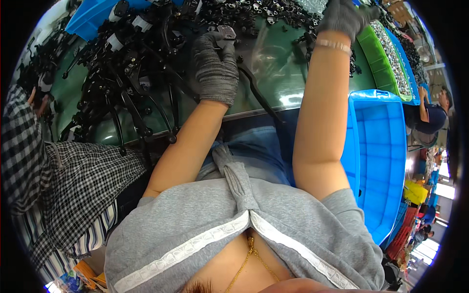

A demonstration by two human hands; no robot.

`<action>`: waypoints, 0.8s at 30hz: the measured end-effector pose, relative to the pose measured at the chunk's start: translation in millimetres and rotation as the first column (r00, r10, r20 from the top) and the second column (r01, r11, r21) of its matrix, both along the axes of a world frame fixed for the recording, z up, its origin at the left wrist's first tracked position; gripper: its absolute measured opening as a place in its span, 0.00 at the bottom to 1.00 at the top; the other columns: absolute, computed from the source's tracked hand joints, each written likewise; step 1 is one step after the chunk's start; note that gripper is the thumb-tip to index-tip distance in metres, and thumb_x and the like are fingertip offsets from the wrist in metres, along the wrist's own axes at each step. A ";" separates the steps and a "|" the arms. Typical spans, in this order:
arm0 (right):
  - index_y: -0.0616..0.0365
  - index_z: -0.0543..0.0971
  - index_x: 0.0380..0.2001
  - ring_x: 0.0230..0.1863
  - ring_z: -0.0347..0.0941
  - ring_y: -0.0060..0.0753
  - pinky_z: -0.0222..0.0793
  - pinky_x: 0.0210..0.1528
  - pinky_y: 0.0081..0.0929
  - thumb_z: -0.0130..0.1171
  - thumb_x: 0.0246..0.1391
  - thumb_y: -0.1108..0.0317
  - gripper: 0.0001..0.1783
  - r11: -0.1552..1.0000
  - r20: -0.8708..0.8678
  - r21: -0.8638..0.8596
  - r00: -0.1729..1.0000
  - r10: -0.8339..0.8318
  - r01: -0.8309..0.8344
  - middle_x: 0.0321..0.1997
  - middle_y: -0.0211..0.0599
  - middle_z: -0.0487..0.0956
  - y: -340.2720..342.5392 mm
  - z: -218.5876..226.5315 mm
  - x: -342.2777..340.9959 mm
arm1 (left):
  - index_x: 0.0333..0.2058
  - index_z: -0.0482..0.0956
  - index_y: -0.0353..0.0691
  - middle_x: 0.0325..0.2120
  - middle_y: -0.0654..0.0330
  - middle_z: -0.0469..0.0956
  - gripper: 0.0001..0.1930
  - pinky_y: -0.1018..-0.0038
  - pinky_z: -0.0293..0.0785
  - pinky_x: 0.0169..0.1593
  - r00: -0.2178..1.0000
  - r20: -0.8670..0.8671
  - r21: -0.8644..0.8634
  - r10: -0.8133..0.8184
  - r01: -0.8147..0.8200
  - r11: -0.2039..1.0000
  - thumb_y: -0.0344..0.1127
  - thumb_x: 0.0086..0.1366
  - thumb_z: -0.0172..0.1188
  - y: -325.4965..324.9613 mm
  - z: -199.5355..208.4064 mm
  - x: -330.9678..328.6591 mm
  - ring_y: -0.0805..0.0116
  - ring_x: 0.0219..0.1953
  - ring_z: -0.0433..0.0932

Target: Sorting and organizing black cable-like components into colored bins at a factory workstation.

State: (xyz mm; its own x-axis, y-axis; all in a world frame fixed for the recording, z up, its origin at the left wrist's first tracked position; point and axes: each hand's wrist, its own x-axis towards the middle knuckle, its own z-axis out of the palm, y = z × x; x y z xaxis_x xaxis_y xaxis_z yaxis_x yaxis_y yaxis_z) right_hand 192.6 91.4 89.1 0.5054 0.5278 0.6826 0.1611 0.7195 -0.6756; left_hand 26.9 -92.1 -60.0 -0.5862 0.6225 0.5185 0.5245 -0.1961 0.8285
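Observation:
My left hand point(215, 63), in a grey knit glove, is closed around a black brake lever point(257, 93). Its silvery clamp end point(227, 33) sticks up past my thumb and fingers, and the dark blade slants down to the right over the table edge. Far to the right reaches my right hand point(343, 18), gloved alike, beside a green bin point(375, 61) of small shiny metal parts. The picture's upper edge cuts off most of its fingers, so what they hold is hidden. Left of my left hand lies a heap of black brake levers point(129, 80).
Many small black and metal parts point(244, 14) cover the far side of the green table point(278, 73). A large blue crate point(378, 156) stands by my right arm. A person in a checked sleeve point(93, 166) sits close on my left. Another person point(435, 112) is at far right.

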 end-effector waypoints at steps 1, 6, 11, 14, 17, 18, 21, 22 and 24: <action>0.74 0.55 0.72 0.68 0.66 0.47 0.63 0.68 0.34 0.80 0.47 0.53 0.61 0.994 -0.033 -0.046 0.994 0.103 -0.104 0.66 0.59 0.71 30.7 11.2 5.1 | 0.49 0.74 0.37 0.32 0.59 0.80 0.13 0.74 0.80 0.38 1.000 0.000 0.003 -0.008 0.008 1.000 0.29 0.69 0.65 -1.0 5.1 3.9 0.73 0.31 0.81; 0.61 0.62 0.72 0.61 0.73 0.42 0.68 0.62 0.33 0.79 0.48 0.51 0.55 0.989 0.486 -0.054 0.869 -0.097 0.140 0.63 0.48 0.77 124.1 30.9 2.5 | 0.56 0.72 0.38 0.49 0.51 0.75 0.27 0.62 0.78 0.53 0.898 -0.408 0.121 0.166 -0.127 0.985 0.27 0.57 0.70 -15.5 28.2 0.8 0.57 0.51 0.78; 0.52 0.82 0.49 0.38 0.78 0.32 0.74 0.41 0.33 0.71 0.58 0.50 0.23 0.801 0.172 -0.307 0.798 0.578 -0.514 0.36 0.34 0.83 75.4 18.0 -18.3 | 0.58 0.71 0.39 0.53 0.50 0.72 0.33 0.58 0.74 0.60 0.947 -0.321 -0.146 -0.024 -0.024 0.989 0.25 0.53 0.70 -11.3 25.3 12.9 0.53 0.58 0.73; 0.50 0.81 0.44 0.37 0.76 0.26 0.72 0.40 0.27 0.69 0.60 0.51 0.18 0.338 0.125 -0.290 0.314 0.941 -0.895 0.33 0.31 0.79 -78.8 35.3 -26.6 | 0.58 0.70 0.39 0.53 0.51 0.74 0.33 0.62 0.76 0.59 0.997 -0.047 -0.140 -0.058 0.051 0.989 0.25 0.52 0.72 -3.2 1.2 4.4 0.57 0.56 0.76; 0.53 0.81 0.44 0.39 0.76 0.27 0.73 0.43 0.28 0.69 0.61 0.50 0.19 0.431 -0.225 -0.046 0.430 0.874 -0.901 0.35 0.29 0.79 -112.4 26.4 -43.4 | 0.56 0.71 0.38 0.51 0.52 0.76 0.33 0.67 0.78 0.56 0.986 0.135 -0.082 -0.097 0.108 0.991 0.25 0.51 0.75 -5.2 8.4 6.6 0.62 0.51 0.79; 0.55 0.81 0.46 0.41 0.77 0.28 0.74 0.45 0.28 0.68 0.61 0.51 0.20 0.353 -0.086 -0.062 0.357 0.930 -0.934 0.38 0.30 0.80 -99.7 20.9 -30.1 | 0.55 0.72 0.38 0.48 0.54 0.79 0.32 0.69 0.79 0.54 0.989 0.109 -0.074 -0.098 0.106 0.992 0.25 0.51 0.76 -5.2 11.1 6.8 0.65 0.48 0.80; 0.61 0.82 0.50 0.44 0.80 0.32 0.76 0.47 0.29 0.66 0.63 0.52 0.24 0.237 -0.112 -0.095 0.246 0.963 -0.967 0.42 0.36 0.84 -131.4 28.6 -25.7 | 0.51 0.73 0.38 0.41 0.56 0.81 0.30 0.68 0.80 0.52 0.977 0.111 -0.232 -0.184 0.205 0.951 0.25 0.50 0.76 -14.0 28.0 5.2 0.66 0.44 0.82; 0.63 0.82 0.50 0.43 0.81 0.33 0.76 0.47 0.29 0.65 0.63 0.52 0.24 0.339 0.050 -0.049 0.337 0.940 -0.939 0.42 0.39 0.85 -133.6 21.5 -25.1 | 0.51 0.73 0.38 0.41 0.56 0.81 0.30 0.68 0.80 0.52 0.975 0.115 -0.232 -0.191 0.213 0.949 0.25 0.50 0.76 -13.8 28.6 7.4 0.66 0.44 0.82; 0.68 0.82 0.47 0.39 0.84 0.35 0.78 0.45 0.30 0.63 0.64 0.53 0.25 0.347 0.141 -0.162 0.326 0.935 -0.924 0.38 0.44 0.86 -149.1 43.4 -16.3 | 0.49 0.75 0.39 0.37 0.58 0.83 0.25 0.68 0.81 0.50 0.989 0.053 -0.179 -0.138 0.146 0.973 0.26 0.52 0.75 -15.0 27.5 6.8 0.66 0.40 0.83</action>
